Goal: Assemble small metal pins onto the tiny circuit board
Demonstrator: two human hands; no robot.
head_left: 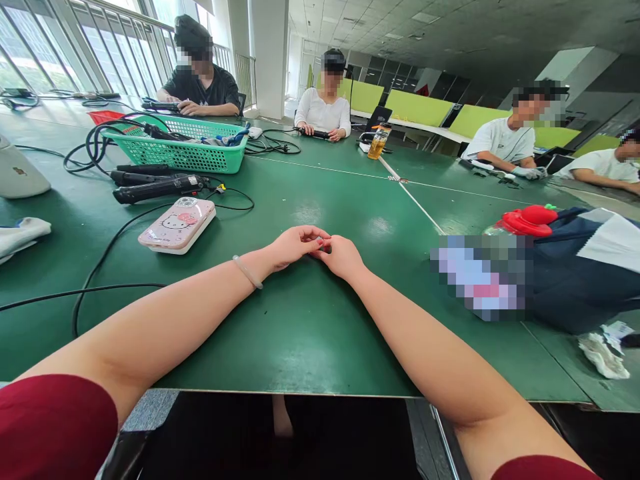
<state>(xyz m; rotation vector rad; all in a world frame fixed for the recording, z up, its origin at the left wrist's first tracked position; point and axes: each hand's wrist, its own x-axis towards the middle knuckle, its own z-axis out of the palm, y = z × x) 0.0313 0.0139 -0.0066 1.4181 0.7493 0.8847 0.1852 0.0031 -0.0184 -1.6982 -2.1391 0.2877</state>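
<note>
My left hand (296, 245) and my right hand (343, 256) meet above the green table (300, 333), fingertips touching. Both have bent fingers drawn together in a pinch. Whatever may lie between the fingertips is too small or hidden to make out. A pale bangle (247, 272) circles my left wrist. Left of my left hand lies a pink phone-like case (179, 224) with a cartoon cat on it. Behind that case are black tube-shaped devices (157, 187) with cables.
A green basket (185, 157) holds cables and tools. Black cable (107, 260) loops across the left side. Right stand a dark blue bag (575, 287), a red-lidded container (527, 221) and crumpled tissue (603, 357). A bottle of amber drink (379, 142) stands farther back. Several people sit around the table.
</note>
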